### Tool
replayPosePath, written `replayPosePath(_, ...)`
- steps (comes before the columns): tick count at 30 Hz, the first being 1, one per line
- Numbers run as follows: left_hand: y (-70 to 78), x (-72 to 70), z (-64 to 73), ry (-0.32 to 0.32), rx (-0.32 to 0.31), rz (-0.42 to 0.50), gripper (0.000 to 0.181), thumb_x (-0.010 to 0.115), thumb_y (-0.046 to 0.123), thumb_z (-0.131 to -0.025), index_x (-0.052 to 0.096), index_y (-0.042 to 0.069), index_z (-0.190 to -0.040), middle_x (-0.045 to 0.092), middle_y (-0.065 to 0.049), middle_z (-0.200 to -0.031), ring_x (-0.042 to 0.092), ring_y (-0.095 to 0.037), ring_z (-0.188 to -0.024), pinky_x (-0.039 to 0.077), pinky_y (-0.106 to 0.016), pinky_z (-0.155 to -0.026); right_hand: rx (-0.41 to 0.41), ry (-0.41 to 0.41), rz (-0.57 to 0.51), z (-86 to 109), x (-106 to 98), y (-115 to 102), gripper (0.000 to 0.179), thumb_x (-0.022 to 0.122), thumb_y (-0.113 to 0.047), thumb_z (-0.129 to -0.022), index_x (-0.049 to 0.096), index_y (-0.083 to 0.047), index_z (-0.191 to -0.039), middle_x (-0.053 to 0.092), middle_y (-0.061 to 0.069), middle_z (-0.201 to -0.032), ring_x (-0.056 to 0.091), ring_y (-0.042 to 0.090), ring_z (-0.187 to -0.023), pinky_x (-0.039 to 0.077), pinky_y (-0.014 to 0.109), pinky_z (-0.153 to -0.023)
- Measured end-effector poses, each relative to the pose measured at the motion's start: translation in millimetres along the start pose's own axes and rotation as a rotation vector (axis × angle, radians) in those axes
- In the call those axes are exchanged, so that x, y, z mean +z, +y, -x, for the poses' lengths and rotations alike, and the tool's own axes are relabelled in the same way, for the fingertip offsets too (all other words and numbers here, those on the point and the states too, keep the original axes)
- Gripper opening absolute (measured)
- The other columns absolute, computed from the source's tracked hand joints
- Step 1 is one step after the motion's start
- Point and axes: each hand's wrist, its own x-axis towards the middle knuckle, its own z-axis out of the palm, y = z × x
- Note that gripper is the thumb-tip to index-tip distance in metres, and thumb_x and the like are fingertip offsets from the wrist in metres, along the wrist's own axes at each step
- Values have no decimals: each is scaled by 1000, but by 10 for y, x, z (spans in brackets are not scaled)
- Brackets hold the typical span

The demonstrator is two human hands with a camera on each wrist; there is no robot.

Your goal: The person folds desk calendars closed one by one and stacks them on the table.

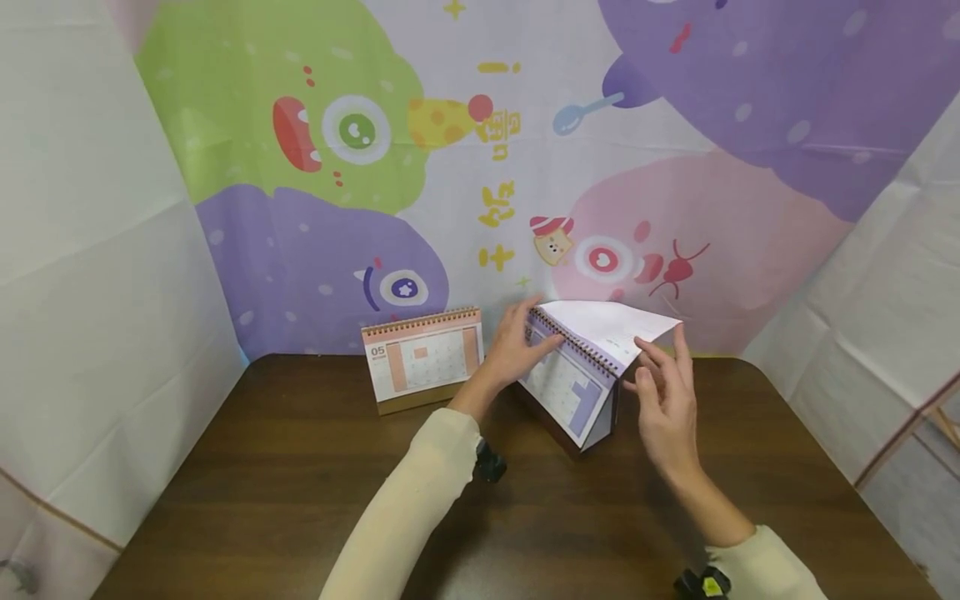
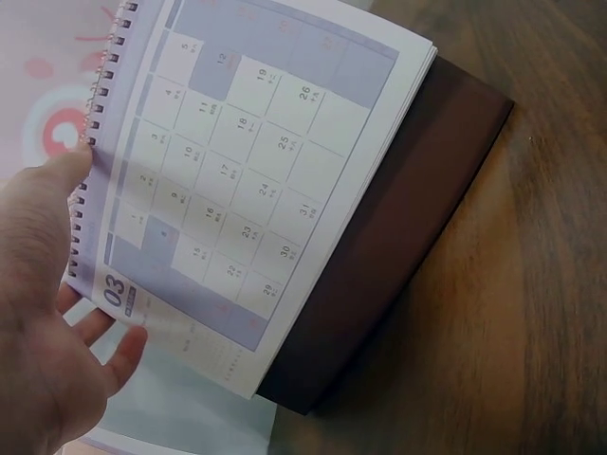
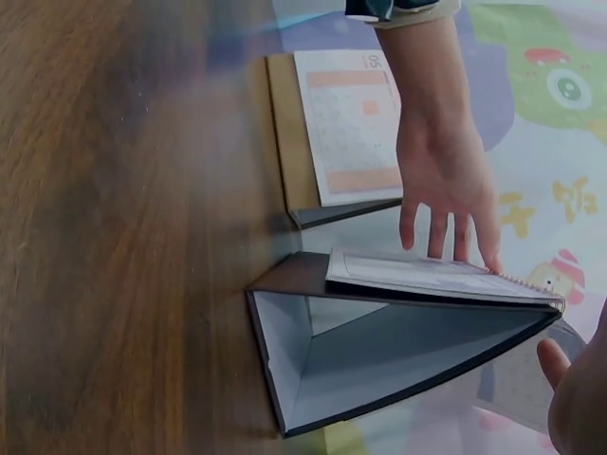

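One purple Mar. desk cal. stands on the wood tabletop, orange May desk cal. just L of it. Our L hand, loosely extended, rests at the purple cal.'s spiral rings; our R hand touches its lifted pg, pinched or not we can't tell.

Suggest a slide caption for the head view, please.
Left hand at the spiral binding of a purple calendar, right hand at its raised page, pink calendar standing nearby.
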Motion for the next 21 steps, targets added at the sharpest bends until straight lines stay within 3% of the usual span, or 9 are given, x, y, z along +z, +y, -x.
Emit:
replayPosePath(4, -1, 17, 14, 7, 6, 5, 91, 76, 65, -102, 35, 33, -176, 41, -10, -178, 47, -31, -163, 42, -56, -135, 22, -23, -10, 32, 28, -15, 41, 58, 3, -112, 61, 9, -152, 6, 15, -192, 61, -13, -138, 58, 7, -98)
replayPosePath(9, -43, 50, -3, 8, -11, 4, 92, 77, 64, -101, 33, 35, -177, 42, -6, -178, 48, -26, -161, 43, -53, -135, -18, -15, 18, 43, 41, -13, 41, 61, 5, -110, 63, 8, -150, 11, 18, -191, 60, -15, -138, 53, 6, -108)
replayPosePath(15, 175, -55, 103, -3, -6, 47, 91, 77, 59, -103, 37, 24, -176, 41, -19, -176, 47, -39, -161, 39, -61, -136, -78, -27, -14, 30, 60, -27, 40, 59, 10, -108, 63, 12, -147, 14, 23, -190, 60, -13, -140, 50, 9, -114)
replayPosePath(18, 129, -28, 75, 5, -1, 49, 92, 77, 61, -102, 37, 24, -176, 43, -18, -175, 49, -38, -158, 42, -59, -134, -80, -31, -27, 37, 71, -40, 42, 58, 9, -108, 61, 12, -150, 13, 23, -190, 59, -12, -142, 53, 8, -110)
replayPosePath(21, -110, 94, -50, 25, 5, 21, 96, 76, 70, -99, 36, 30, -176, 44, -11, -174, 52, -29, -155, 45, -54, -131, -81, -33, -29, 44, 81, -44, 45, 57, 9, -108, 59, 11, -153, 15, 25, -189, 59, -12, -143, 54, 7, -107)
